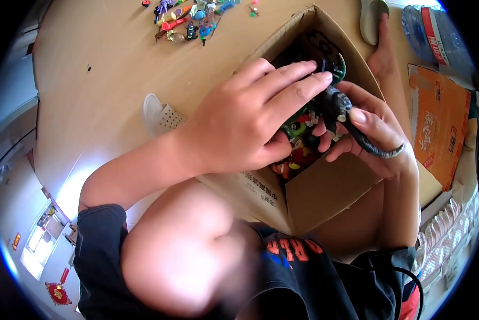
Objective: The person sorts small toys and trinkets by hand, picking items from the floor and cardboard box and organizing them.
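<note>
Over an open cardboard box [330,200], both hands are at a dark toy animal [334,104] with a long curved tail. My right hand [375,125] grips it, thumb on its body near the tail. My left hand [255,106] reaches in from the left, its fingertips touching the toy's upper end, where a green curved part shows; whether they pinch it is hidden. Beneath the hands, colourful small toys [298,154] lie inside the box.
Small toys [191,21] are scattered on the floor at the top. A white clog [162,114] lies left of the box. To the right are a large water bottle [434,34], an orange carton [439,122] and a slipper [372,21] beside a bare foot.
</note>
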Demonstrator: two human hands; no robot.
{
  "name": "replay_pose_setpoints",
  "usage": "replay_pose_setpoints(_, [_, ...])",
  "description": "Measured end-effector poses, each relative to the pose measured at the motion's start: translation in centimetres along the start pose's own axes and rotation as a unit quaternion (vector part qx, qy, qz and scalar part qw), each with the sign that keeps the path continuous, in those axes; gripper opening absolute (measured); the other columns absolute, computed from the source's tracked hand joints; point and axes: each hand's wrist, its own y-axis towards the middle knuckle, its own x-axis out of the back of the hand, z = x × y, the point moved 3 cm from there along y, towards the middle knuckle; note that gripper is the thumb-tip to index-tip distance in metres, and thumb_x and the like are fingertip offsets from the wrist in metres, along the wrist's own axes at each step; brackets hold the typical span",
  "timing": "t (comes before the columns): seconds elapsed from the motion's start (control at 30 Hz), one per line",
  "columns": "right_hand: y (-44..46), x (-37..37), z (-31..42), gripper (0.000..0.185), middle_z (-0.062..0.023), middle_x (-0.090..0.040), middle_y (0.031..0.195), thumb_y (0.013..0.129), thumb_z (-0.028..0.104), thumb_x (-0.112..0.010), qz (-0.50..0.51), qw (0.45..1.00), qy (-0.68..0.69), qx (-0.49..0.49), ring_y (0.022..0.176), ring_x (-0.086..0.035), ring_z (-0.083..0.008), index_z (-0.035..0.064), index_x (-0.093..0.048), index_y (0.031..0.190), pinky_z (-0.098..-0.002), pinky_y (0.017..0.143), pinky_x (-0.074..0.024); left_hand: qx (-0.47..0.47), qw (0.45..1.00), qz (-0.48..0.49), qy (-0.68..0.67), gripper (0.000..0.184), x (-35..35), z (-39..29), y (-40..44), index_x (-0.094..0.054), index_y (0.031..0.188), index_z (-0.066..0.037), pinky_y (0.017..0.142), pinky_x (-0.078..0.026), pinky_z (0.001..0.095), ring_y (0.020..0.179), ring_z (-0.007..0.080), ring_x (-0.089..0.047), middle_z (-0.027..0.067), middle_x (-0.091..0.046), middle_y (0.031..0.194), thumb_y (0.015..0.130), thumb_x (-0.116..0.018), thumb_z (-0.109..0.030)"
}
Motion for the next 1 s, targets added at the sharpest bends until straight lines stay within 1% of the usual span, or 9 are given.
replay_pose_setpoints(0.1, [0.1,0.8,-1.4,0.075,-0.0227,-0.066,0.101,0.089,0.035,-0.069,0.024,0.999,0.027,0.033,0.083,-0.071,-0.029,-0.0036,-0.034,0.143,-0.037,0.073,-0.0612,0.005,1.0,-0.03,0.006,0.078,-0.3,0.5,-0.1,-0.05,0.138,-0.003,0.087,-0.052,0.0415,0.1,0.0341,-0.063,0.0187,-0.058,0.132,0.063,-0.071,0.002])
replay_pose_setpoints(0.13, [0.1,0.7,-1.1,0.063,-0.0225,-0.068,0.102,0.091,0.018,-0.065,0.039,0.995,0.077,0.043,0.084,-0.071,-0.0277,-0.0095,-0.036,0.14,-0.0368,0.081,-0.059,0.015,0.999,-0.029,0.008,0.075,-0.3,0.5,-0.2,-0.05,0.137,-0.002,0.086,-0.053,0.041,0.099,0.0341,-0.064,0.0192,-0.058,0.132,0.065,-0.071,0.001])
replay_pose_setpoints(0.27, [1.2,1.7,-0.9,0.057,-0.0208,-0.069,0.101,0.087,0.01,-0.062,-0.003,0.996,0.078,0.045,0.084,-0.07,-0.0243,-0.0094,-0.041,0.137,-0.0312,0.081,-0.056,0.05,0.998,-0.007,0.031,0.057,-0.6,0.7,-0.4,-0.05,0.127,0.003,0.08,-0.056,0.0383,0.095,0.0338,-0.066,0.0209,-0.057,0.129,0.073,-0.07,-0.002])
replay_pose_setpoints(0.33, [1.5,1.4,-1.1,0.063,-0.0188,-0.067,0.099,0.083,0.013,-0.064,-0.028,0.998,0.026,0.05,0.08,-0.068,-0.0229,-0.0092,-0.041,0.138,-0.0311,0.078,-0.0558,0.036,0.997,-0.032,0.059,0.053,-1.8,1.3,-0.8,-0.053,0.119,0.001,0.069,-0.056,0.0379,0.089,0.0335,-0.067,0.0201,-0.058,0.125,0.07,-0.074,0.0])
replay_pose_setpoints(0.47, [1.1,1.6,-0.3,0.06,-0.0171,-0.068,0.094,0.081,0.013,-0.064,0.011,0.994,-0.112,-0.009,0.076,-0.069,-0.0218,-0.0108,-0.046,0.133,-0.0308,0.074,-0.0567,0.081,0.993,0.049,0.067,0.038,-3.6,0.4,-1.7,-0.05,0.099,0.0,0.068,-0.055,0.0405,0.085,0.0342,-0.064,0.0177,-0.05,0.118,0.069,-0.074,0.0])
replay_pose_setpoints(0.6, [-0.1,1.5,0.4,0.049,-0.0178,-0.068,0.093,0.083,0.017,-0.066,-0.006,0.992,-0.106,-0.063,0.076,-0.07,-0.0217,-0.0107,-0.053,0.121,-0.0303,0.073,-0.0583,0.036,0.997,0.073,0.004,0.043,-3.9,0.3,-1.3,-0.05,0.1,0.002,0.071,-0.055,0.04,0.089,0.0341,-0.061,0.0178,-0.046,0.114,0.067,-0.076,-0.003])
replay_pose_setpoints(0.73, [-0.1,2.9,-1.2,0.029,-0.0238,-0.07,0.1,0.098,0.016,-0.053,-0.018,0.987,0.151,-0.052,0.085,-0.071,-0.0278,-0.0111,-0.061,0.106,-0.0336,0.078,-0.0596,0.063,0.992,0.111,-0.024,0.037,-4.0,1.1,-0.8,-0.052,0.094,0.003,0.07,-0.054,0.041,0.087,0.0341,-0.061,0.0178,-0.047,0.112,0.067,-0.076,-0.005])
replay_pose_setpoints(0.83, [0.0,1.7,-1.5,0.029,-0.0245,-0.071,0.098,0.099,0.017,-0.053,-0.096,0.968,0.223,-0.071,0.082,-0.071,-0.0279,-0.0104,-0.062,0.102,-0.034,0.076,-0.0595,0.07,0.991,0.109,-0.044,0.03,-4.2,1.5,-0.9,-0.054,0.087,0.003,0.068,-0.055,0.0414,0.082,0.0335,-0.062,0.0169,-0.048,0.109,0.068,-0.075,-0.008])
replay_pose_setpoints(1.0, [-0.3,2.5,-1.3,0.038,-0.0209,-0.068,0.068,0.097,0.027,-0.06,0.033,0.989,0.009,-0.147,0.055,-0.066,-0.0244,-0.0107,-0.063,0.092,-0.0303,0.055,-0.0546,0.049,0.979,0.18,-0.087,0.025,-3.7,1.0,-0.7,-0.058,0.081,0.003,0.062,-0.054,0.0404,0.072,0.0313,-0.062,0.0149,-0.05,0.099,0.069,-0.074,-0.012])
